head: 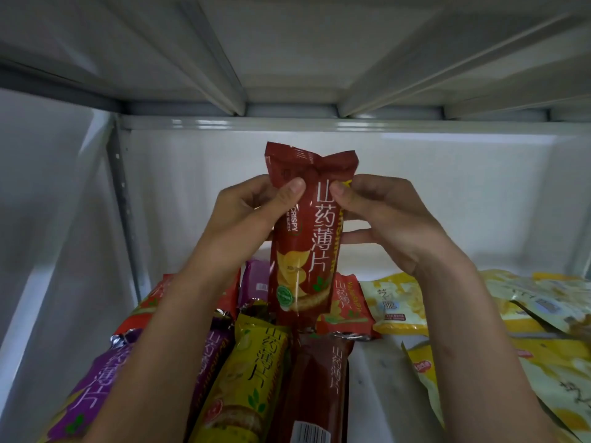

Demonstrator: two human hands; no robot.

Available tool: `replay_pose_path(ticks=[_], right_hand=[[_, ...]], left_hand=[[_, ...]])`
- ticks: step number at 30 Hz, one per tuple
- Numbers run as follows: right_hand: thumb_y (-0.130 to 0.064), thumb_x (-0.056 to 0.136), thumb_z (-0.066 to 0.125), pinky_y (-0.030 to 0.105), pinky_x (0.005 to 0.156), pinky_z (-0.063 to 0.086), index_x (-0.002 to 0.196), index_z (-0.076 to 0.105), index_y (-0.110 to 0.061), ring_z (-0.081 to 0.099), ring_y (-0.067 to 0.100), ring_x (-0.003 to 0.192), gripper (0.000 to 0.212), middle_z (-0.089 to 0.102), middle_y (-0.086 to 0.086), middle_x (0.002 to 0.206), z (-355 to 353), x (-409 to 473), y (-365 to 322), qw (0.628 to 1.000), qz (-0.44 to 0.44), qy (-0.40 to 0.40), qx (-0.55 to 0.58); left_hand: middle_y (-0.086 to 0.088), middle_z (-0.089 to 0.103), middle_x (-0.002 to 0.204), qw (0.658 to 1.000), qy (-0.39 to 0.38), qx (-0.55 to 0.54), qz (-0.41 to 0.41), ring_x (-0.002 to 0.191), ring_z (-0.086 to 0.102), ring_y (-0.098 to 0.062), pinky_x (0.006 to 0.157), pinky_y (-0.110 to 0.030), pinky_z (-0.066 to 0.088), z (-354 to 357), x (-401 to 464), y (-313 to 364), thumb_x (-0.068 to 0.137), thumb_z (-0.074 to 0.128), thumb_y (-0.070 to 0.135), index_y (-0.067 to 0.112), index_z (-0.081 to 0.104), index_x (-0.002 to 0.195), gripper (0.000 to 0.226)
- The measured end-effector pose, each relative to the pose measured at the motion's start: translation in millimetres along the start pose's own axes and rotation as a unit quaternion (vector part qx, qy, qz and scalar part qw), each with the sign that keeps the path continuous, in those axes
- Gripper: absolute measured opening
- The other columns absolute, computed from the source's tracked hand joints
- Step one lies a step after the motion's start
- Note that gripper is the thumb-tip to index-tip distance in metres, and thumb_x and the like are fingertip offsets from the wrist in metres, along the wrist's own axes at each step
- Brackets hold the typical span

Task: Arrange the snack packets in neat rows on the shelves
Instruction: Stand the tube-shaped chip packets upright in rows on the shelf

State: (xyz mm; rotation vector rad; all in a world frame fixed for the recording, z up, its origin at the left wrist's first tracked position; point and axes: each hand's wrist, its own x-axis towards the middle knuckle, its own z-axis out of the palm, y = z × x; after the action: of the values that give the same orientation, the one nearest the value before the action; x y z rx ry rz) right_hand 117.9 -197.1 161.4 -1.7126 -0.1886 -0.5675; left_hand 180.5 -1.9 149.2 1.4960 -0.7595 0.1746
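Head view: both hands hold one dark red packet (303,231) upright at the centre of frame, above the white shelf (377,356). The left hand (246,215) pinches its upper edge from 9 o'clock, the right hand (380,212) from 3 o'clock, thumbs on the front. Loose packets lie below: a yellow packet (252,375) and a purple packet (96,388) towards 7 o'clock, pale yellow bags (399,305) towards 4 o'clock. Risk, as I judge it: set down upright on that heap, the packet would likely topple or skew the row
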Motion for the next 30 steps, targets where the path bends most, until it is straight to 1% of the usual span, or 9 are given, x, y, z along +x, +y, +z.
replay_pose_path(ticks=[2, 5, 9, 11, 16, 19, 22, 27, 30], right_hand=[[-0.026, 0.097, 0.071, 0.042, 0.07, 0.066, 0.105, 0.077, -0.004, 0.077, 0.031, 0.096, 0.024, 0.08, 0.011, 0.1, -0.4, 0.5, 0.0, 1.0, 0.002, 0.023, -0.006], [-0.031, 0.094, 0.074, 0.037, 0.066, 0.064, 0.102, 0.078, -0.006, 0.078, 0.026, 0.091, 0.026, 0.08, 0.006, 0.095, -2.5, 0.8, -1.5, 0.999, 0.002, 0.04, -0.012], [-0.038, 0.092, 0.072, 0.033, 0.079, 0.063, 0.112, 0.076, -0.009, 0.076, 0.021, 0.101, 0.035, 0.08, 0.005, 0.106, -5.0, 0.1, -2.1, 1.0, -0.008, 0.014, -0.002], [-0.03, 0.095, 0.071, 0.036, 0.081, 0.063, 0.116, 0.076, -0.008, 0.075, 0.024, 0.104, 0.03, 0.079, 0.011, 0.109, -2.9, 0.5, -3.5, 0.998, -0.037, 0.03, 0.038], [-0.014, 0.096, 0.073, 0.028, 0.062, 0.06, 0.104, 0.077, -0.007, 0.075, 0.015, 0.077, 0.011, 0.072, 0.027, 0.095, 2.8, 2.0, -6.1, 0.989, -0.079, 0.122, 0.042], [-0.016, 0.096, 0.073, 0.026, 0.061, 0.059, 0.098, 0.076, -0.008, 0.071, 0.01, 0.071, 0.008, 0.071, 0.013, 0.086, 1.8, 1.4, -9.6, 0.983, -0.083, 0.152, 0.058], [-0.022, 0.096, 0.073, 0.026, 0.064, 0.059, 0.094, 0.077, -0.013, 0.072, 0.011, 0.074, 0.009, 0.075, 0.001, 0.081, -1.3, -1.3, -13.3, 0.988, -0.066, 0.128, 0.057], [-0.017, 0.095, 0.075, 0.03, 0.062, 0.061, 0.085, 0.074, -0.01, 0.072, 0.009, 0.069, 0.012, 0.074, -0.005, 0.071, 0.7, -1.8, -13.6, 0.983, -0.073, 0.163, 0.044], [-0.021, 0.096, 0.074, 0.028, 0.062, 0.059, 0.083, 0.073, -0.011, 0.071, 0.01, 0.07, 0.016, 0.075, -0.004, 0.074, 0.3, -1.3, -14.5, 0.981, -0.069, 0.17, 0.069]], left_hand=[[0.0, 0.08, 0.105, 0.999, -0.035, 0.002, -0.012, 0.098, 0.077, -0.014, 0.083, -0.026, 0.063, -0.1, 0.0, -1.2, 0.082, 0.069, 0.049, 0.012, 0.075, 0.112, 0.048], [-0.002, 0.081, 0.105, 0.998, -0.062, -0.003, -0.02, 0.099, 0.078, -0.019, 0.085, -0.026, 0.063, 0.1, -0.2, -3.8, 0.083, 0.072, 0.038, 0.009, 0.077, 0.112, 0.041], [-0.006, 0.081, 0.108, 0.997, -0.071, -0.009, -0.002, 0.1, 0.078, -0.022, 0.084, -0.027, 0.062, -4.7, 0.7, -6.4, 0.092, 0.071, 0.018, 0.006, 0.075, 0.117, 0.029], [-0.005, 0.08, 0.111, 0.996, -0.088, 0.01, 0.005, 0.103, 0.077, -0.021, 0.09, -0.031, 0.062, -5.7, 0.7, -7.5, 0.093, 0.071, 0.016, 0.007, 0.075, 0.12, 0.029], [0.001, 0.079, 0.116, 0.991, -0.131, 0.007, -0.028, 0.107, 0.076, -0.016, 0.092, -0.028, 0.061, -1.2, -1.2, -5.8, 0.082, 0.076, 0.029, 0.013, 0.073, 0.124, 0.044], [0.002, 0.08, 0.112, 0.978, -0.193, 0.045, -0.06, 0.105, 0.076, -0.015, 0.088, -0.025, 0.061, -0.3, -2.5, -9.5, 0.075, 0.079, 0.032, 0.018, 0.075, 0.118, 0.046], [0.001, 0.082, 0.102, 0.981, -0.18, 0.051, -0.053, 0.098, 0.078, -0.016, 0.084, -0.025, 0.061, 0.9, -1.9, -15.4, 0.07, 0.081, 0.03, 0.02, 0.079, 0.104, 0.036], [0.001, 0.081, 0.11, 0.977, -0.201, 0.044, -0.051, 0.104, 0.077, -0.017, 0.089, -0.027, 0.061, 0.0, -0.6, -17.0, 0.074, 0.08, 0.03, 0.019, 0.077, 0.112, 0.04], [-0.001, 0.079, 0.116, 0.972, -0.226, 0.04, -0.048, 0.112, 0.074, -0.019, 0.096, -0.031, 0.059, -3.3, -3.1, -14.1, 0.077, 0.079, 0.027, 0.015, 0.076, 0.119, 0.044]])
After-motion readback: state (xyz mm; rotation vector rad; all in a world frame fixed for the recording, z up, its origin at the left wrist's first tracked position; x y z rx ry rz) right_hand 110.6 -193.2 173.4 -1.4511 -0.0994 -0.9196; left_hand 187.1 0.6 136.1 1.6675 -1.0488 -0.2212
